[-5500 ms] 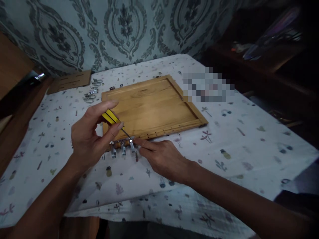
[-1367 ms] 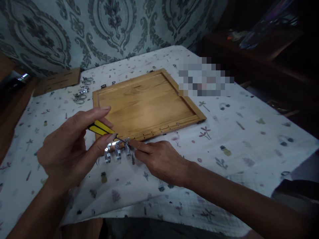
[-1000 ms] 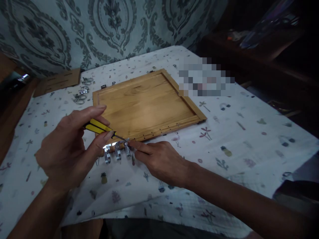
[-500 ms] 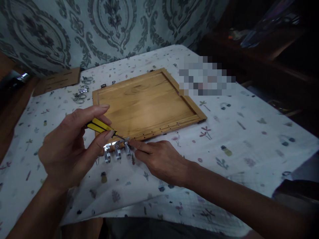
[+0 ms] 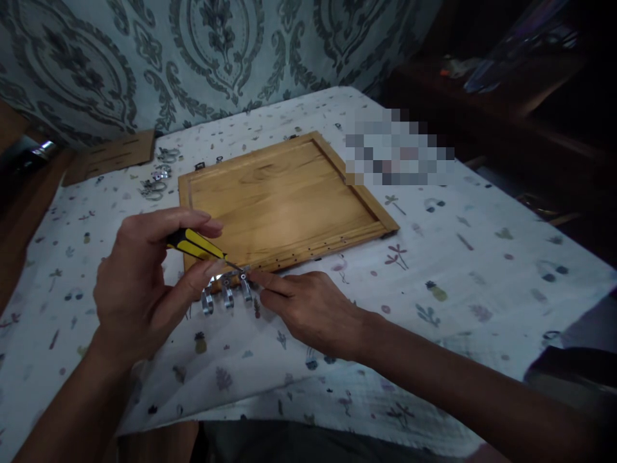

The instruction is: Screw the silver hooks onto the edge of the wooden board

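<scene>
A wooden panel (image 5: 279, 199) with a raised frame lies on the patterned cloth, small dark holes along its near edge. Three metal clips (image 5: 227, 292) sit side by side at its near left corner. My left hand (image 5: 149, 276) grips a yellow and black screwdriver (image 5: 196, 244), whose tip meets the rightmost clip (image 5: 246, 286). Beside that same clip, my right hand (image 5: 308, 305) has its fingers pressed together, with the index fingertip at the clip's edge. Whatever the right fingertips may pinch is too small to make out.
Several loose metal clips (image 5: 157, 186) lie beyond the panel's left corner, close to a brown cardboard piece (image 5: 113, 156). A pixelated patch covers something at the back right. A patterned wall (image 5: 216, 58) stands behind the table.
My left hand has turned slightly on the screwdriver, its fingers and wrist shifting a little to the right. The right hand and the clips look the same.
</scene>
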`<control>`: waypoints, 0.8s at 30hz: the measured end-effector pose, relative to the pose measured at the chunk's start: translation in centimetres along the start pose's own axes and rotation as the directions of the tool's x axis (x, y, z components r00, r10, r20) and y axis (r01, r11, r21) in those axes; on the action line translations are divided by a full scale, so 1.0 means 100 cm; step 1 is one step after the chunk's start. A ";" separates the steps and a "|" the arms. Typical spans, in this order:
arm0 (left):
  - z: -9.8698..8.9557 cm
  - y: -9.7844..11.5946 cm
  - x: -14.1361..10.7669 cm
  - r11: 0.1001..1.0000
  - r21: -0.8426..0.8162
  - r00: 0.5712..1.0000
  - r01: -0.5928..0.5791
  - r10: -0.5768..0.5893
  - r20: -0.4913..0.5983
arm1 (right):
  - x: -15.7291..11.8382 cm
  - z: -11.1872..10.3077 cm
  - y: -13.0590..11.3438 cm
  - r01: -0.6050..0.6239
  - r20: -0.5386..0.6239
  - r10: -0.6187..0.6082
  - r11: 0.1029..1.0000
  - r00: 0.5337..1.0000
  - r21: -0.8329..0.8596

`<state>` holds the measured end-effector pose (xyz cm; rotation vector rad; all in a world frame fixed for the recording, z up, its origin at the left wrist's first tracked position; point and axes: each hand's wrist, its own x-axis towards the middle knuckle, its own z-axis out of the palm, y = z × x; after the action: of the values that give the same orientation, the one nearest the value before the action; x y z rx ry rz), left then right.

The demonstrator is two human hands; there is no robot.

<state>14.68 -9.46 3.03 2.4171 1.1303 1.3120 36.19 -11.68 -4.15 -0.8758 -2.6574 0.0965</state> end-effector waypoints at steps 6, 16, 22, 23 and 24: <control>-0.001 0.002 0.005 0.979 0.175 0.990 -0.104 0.119 -0.074 | 0.000 -0.001 0.000 0.004 0.000 -0.004 1.000 1.000 -0.022; 0.000 0.007 0.003 0.983 0.163 0.994 -0.078 0.090 -0.062 | -0.001 0.001 0.000 0.012 -0.041 -0.013 1.000 0.999 -0.026; 0.004 0.010 -0.002 0.996 0.088 0.982 0.008 0.008 -0.187 | 0.001 -0.001 0.000 0.009 -0.027 -0.009 1.000 1.000 -0.008; 0.004 0.010 -0.003 0.997 0.055 0.974 0.049 -0.036 -0.225 | 0.001 -0.001 0.000 0.008 -0.023 -0.008 1.000 1.000 -0.004; 0.004 0.010 -0.003 0.995 0.026 0.965 0.092 -0.083 -0.247 | 0.001 -0.001 0.000 0.005 -0.017 -0.005 1.000 1.000 -0.003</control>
<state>15.46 -10.35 3.04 2.2459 1.3167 1.6092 36.19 -11.61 -4.00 -0.8672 -2.6445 0.0839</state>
